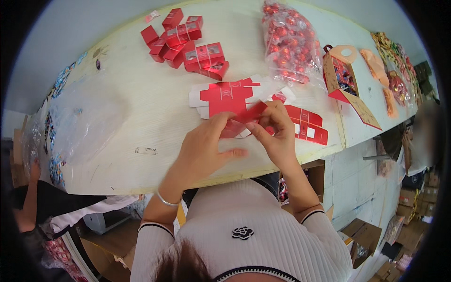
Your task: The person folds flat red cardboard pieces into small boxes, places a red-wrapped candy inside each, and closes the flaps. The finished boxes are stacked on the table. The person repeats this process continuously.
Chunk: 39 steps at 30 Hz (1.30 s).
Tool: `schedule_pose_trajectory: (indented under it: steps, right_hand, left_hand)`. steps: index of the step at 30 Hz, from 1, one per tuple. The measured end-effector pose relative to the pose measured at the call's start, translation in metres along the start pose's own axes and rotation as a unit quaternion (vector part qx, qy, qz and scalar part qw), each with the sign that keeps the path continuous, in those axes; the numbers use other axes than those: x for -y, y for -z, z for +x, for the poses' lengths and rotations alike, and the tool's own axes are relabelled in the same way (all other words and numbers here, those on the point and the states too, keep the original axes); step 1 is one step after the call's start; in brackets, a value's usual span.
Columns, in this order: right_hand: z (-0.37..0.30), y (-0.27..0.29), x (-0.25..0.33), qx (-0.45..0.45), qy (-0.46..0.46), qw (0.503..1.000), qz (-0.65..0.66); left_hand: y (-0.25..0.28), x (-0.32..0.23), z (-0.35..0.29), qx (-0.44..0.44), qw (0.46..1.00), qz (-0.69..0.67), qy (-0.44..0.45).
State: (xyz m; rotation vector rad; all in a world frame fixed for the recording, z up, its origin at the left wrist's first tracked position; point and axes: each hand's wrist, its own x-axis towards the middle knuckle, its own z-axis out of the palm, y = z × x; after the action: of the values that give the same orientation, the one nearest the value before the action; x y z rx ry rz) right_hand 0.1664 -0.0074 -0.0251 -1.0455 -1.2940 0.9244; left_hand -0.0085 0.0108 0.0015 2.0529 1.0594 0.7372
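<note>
My left hand [204, 148] and my right hand [277, 134] meet over the near edge of the pale wooden table [141, 108]. Together they pinch a small red cardboard box blank [246, 115], partly folded, between the fingertips. Just beyond my hands lies a stack of flat red and white box blanks [225, 94]. A further flat red blank [310, 124] lies to the right of my right hand.
Several folded small red boxes [188, 40] sit at the far side. A clear bag of red wrapped sweets [289, 40] stands far right, beside an open orange gift box [345, 75]. Clear plastic bags [82, 117] lie left. Another person's arm [28, 197] is at lower left.
</note>
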Motion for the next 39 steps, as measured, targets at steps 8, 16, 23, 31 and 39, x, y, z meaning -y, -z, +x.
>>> schedule_pose_trajectory:
  steps: [8, 16, 23, 31, 39]
  right_hand:
    - [0.010, -0.007, 0.027, 0.143, 0.104, 0.983, -0.044]
    - [0.007, -0.017, 0.010, 0.045, 0.089, 0.990, 0.104]
    - [0.014, -0.009, 0.010, 0.042, 0.116, 0.967, 0.225]
    - [-0.002, -0.024, 0.009, -0.024, -0.055, 0.957, 0.284]
    - [0.006, -0.024, 0.003, -0.064, 0.096, 0.988, 0.100]
  left_hand:
    - [0.015, 0.022, 0.014, 0.246, 0.873, -0.416, 0.068]
    - [-0.013, 0.010, 0.011, 0.037, 0.870, -0.479, 0.110]
    - [-0.027, 0.006, 0.012, -0.053, 0.831, -0.554, 0.004]
    - [-0.027, 0.012, 0.013, -0.095, 0.920, -0.380, 0.012]
    - [-0.042, 0.006, 0.019, -0.147, 0.962, -0.204, -0.102]
